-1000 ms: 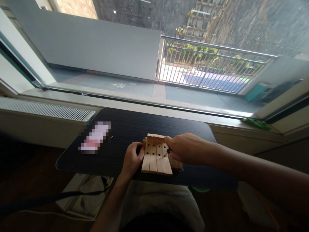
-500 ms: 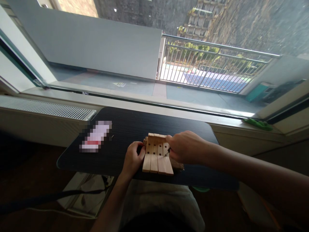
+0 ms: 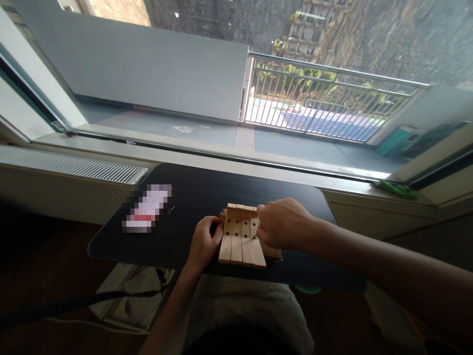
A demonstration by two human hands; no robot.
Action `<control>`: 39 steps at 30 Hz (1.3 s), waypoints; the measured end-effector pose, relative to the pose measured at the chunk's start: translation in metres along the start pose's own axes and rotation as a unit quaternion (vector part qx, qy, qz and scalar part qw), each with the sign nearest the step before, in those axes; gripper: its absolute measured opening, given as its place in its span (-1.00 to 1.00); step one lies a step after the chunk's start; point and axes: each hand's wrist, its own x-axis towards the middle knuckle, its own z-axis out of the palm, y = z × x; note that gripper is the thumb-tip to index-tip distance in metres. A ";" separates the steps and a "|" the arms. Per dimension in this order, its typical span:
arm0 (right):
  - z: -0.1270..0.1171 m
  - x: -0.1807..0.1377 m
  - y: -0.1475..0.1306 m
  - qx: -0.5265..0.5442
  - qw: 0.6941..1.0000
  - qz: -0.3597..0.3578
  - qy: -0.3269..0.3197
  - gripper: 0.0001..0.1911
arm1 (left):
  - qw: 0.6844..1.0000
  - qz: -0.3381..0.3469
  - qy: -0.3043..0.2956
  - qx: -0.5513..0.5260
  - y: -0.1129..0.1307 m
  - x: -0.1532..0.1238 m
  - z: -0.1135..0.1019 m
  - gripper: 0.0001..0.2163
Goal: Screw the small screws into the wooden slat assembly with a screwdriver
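Note:
A small wooden piece of several pale slats, with two rows of dark holes or screw heads across it, lies on the black table. My left hand grips its left edge, thumb and fingers closed there. My right hand is closed at the right edge, over the rightmost slat. Its fingers are curled round a small dark tool, now mostly hidden, beside the lower right hole. Under the right hand a rough brown piece sticks out; its kind is unclear.
A blurred pinkish-white item lies at the table's left, with a tiny thin piece near it. Behind stand a window sill and a radiator. A green cloth rests on the sill at right.
My right hand has turned slightly at the right edge, and the dark tool between its fingers is now less visible. My left hand and the wooden piece have hardly moved.

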 end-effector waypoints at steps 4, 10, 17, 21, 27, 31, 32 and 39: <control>0.000 0.002 -0.001 0.000 1.000 -0.006 0.001 -0.68 | 1.000 0.001 0.001 0.002 0.000 0.000 0.000 -0.88; 0.000 0.003 -0.003 0.001 1.000 -0.002 0.006 -0.67 | 1.000 0.003 0.001 0.003 -0.001 0.000 0.001 -0.86; 0.000 0.004 -0.002 0.002 1.000 0.013 -0.017 -0.67 | 1.000 0.002 0.002 0.007 -0.001 0.000 0.001 -0.88; 0.005 0.002 -0.001 0.007 1.000 0.015 0.016 -0.66 | 1.000 0.000 0.002 0.006 0.000 -0.001 0.000 -0.88; 0.011 -0.001 0.002 0.016 0.997 -0.051 0.052 -0.64 | 1.000 -0.004 0.002 0.008 0.001 -0.001 0.000 -0.89; 0.012 -0.001 0.012 0.033 0.993 -0.104 0.033 -0.69 | 1.000 0.000 0.003 0.006 0.001 -0.001 0.000 -0.88; 0.012 -0.001 0.015 0.035 0.993 -0.110 0.031 -0.70 | 1.000 0.000 0.003 0.006 0.001 -0.001 0.000 -0.88; 0.019 -0.006 0.029 0.073 0.984 -0.158 0.037 -0.80 | 1.000 0.001 0.001 0.007 0.000 0.000 0.000 -0.89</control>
